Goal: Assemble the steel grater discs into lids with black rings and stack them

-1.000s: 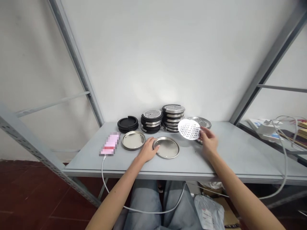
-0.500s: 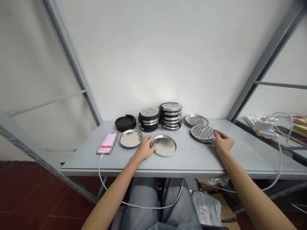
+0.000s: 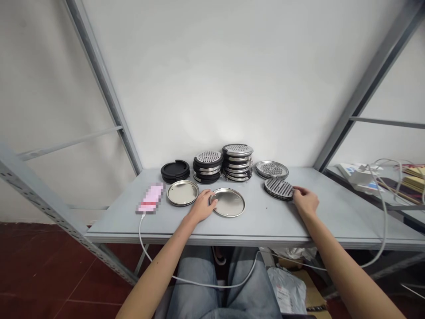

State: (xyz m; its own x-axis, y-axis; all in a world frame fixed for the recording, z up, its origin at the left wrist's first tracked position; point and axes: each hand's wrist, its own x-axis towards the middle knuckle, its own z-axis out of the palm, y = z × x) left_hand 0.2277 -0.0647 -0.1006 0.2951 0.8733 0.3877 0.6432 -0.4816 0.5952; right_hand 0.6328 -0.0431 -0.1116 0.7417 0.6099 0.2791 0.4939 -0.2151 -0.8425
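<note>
My left hand lies at the left rim of a shallow round metal lid, its thumb over the edge and its fingers around the side. The lid rests flat on the table. At the right, my right hand has its fingertips pinched on the right edge of a perforated metal disc, which tops a low stack of similar discs. The fingertips' far side is hidden. Behind that stack lies another shallow metal lid with a perforated disc in it. More shallow metal lids sit left of my left hand.
Black rings are stacked at the back left. Beside them stand two taller piles of black rings and metal discs, a shorter pile and a higher pile. A blurred pink phone trails a white cable. Metal posts frame the table.
My right hand has shifted slightly left at the disc stack, and the top disc now shows dark slanted rows where it looked paler before. My left hand stays at the lid.
</note>
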